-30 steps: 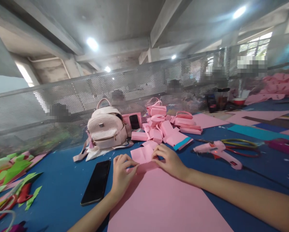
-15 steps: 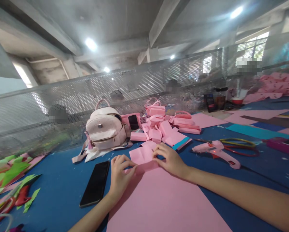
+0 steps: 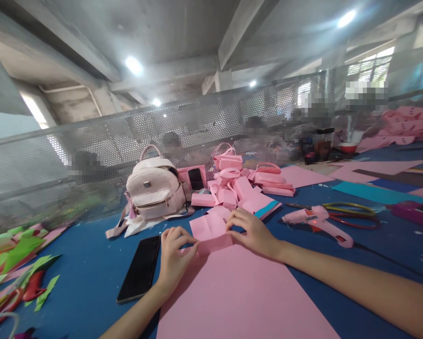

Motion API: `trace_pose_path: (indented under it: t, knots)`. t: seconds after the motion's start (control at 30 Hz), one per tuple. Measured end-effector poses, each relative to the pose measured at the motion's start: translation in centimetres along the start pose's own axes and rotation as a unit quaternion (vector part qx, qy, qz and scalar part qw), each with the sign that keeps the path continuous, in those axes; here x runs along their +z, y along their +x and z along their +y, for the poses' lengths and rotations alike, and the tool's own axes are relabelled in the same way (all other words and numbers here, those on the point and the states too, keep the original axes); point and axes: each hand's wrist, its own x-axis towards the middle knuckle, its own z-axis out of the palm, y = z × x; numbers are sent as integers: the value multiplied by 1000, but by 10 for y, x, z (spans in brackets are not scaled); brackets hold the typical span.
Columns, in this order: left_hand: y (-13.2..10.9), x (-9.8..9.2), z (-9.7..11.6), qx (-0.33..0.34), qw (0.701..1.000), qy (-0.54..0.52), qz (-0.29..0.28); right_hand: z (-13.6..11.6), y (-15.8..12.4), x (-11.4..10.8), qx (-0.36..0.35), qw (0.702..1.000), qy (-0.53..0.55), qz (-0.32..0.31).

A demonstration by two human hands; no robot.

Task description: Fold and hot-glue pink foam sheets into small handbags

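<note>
Between my two hands is a folded pink sheet (image 3: 208,228), its near edge bent upright as a flap. My left hand (image 3: 178,252) pinches the flap's left end between thumb and fingers. At the right end, my right hand (image 3: 252,233) pinches the same folded piece. Beneath them a large flat pink sheet (image 3: 243,299) stretches toward me. A black phone (image 3: 140,269) lies just left of my left hand. To the right of my right hand rests a pink glue gun (image 3: 319,223) with a lit orange light.
A white backpack (image 3: 157,188) stands behind my left hand, beside a heap of folded pink pieces (image 3: 232,186). Red-handled scissors (image 3: 353,216) lie past the glue gun. Green scraps (image 3: 24,252) lie at left. A perforated metal screen (image 3: 197,117) runs along the back, with people beyond it.
My right hand has shifted slightly right along the folded edge, so more of the flap shows. My left hand stays nearly where it was.
</note>
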Motion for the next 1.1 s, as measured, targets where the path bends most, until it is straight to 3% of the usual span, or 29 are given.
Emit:
trace_pose_path:
  t: [1.1]
  knots:
    - [-1, -2, -5, -19, 1000, -15, -9, 3, -2, -2, 31, 999, 21, -20]
